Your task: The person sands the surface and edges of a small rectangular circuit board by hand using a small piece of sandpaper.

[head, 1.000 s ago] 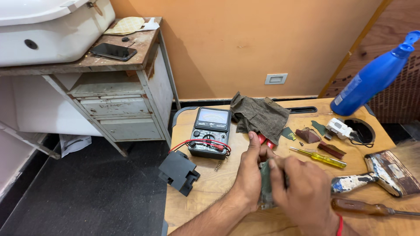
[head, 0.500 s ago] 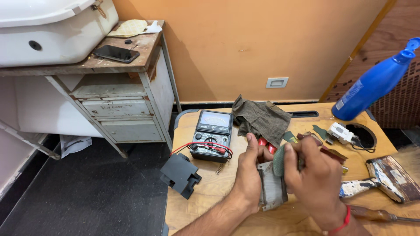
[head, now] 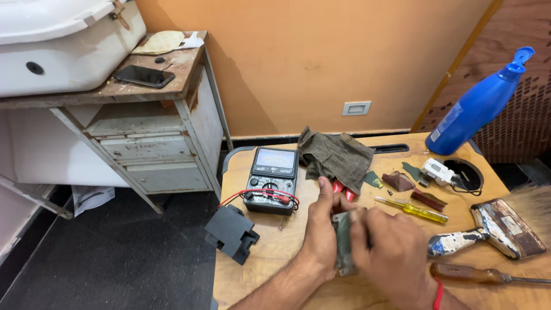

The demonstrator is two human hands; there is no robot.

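Both forearms come in from the lower edge and meet low at centre. The left hand (head: 321, 232) stands on edge, thumb pointing up and away, fingers wrapped round behind and mostly hidden. The right hand (head: 393, 252) lies just beside it, back toward the camera, knuckles raised, fingers curled in toward the left palm; its fingertips are blurred
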